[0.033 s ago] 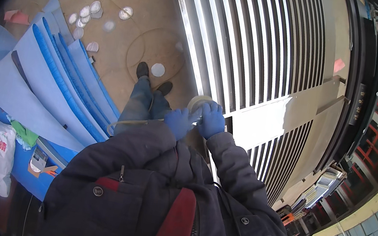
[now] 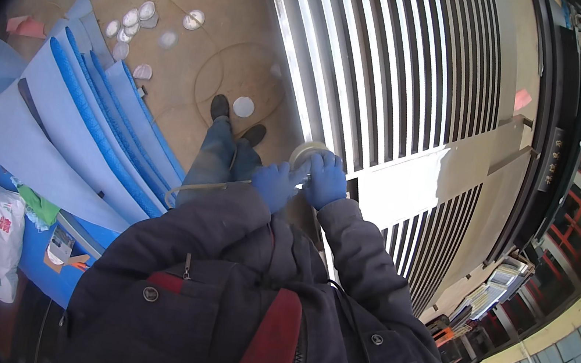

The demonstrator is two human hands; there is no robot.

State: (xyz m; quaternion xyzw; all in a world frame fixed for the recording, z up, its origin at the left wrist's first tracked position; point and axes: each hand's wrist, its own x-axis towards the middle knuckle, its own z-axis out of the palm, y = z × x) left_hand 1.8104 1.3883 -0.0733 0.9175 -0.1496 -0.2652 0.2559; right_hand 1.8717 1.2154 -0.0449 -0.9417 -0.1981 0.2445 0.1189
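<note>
Gloved in blue, both my hands are closed round a round-headed sander at the near left edge of a slatted metal panel. My right hand lies over the top of its head. My left hand grips the handle side, close beside the right. Much of the tool's body is hidden under the gloves. From the left hand a pale hose runs left past my legs. The panel has long parallel slats and a flat, bright crosspiece, partly in shadow.
Used-looking round sanding discs lie scattered on the brown floor, where hose loops also lie. Blue foam sheets stand at the left. Near them are a white printed sack and a green cloth. Stacked materials stand at the right.
</note>
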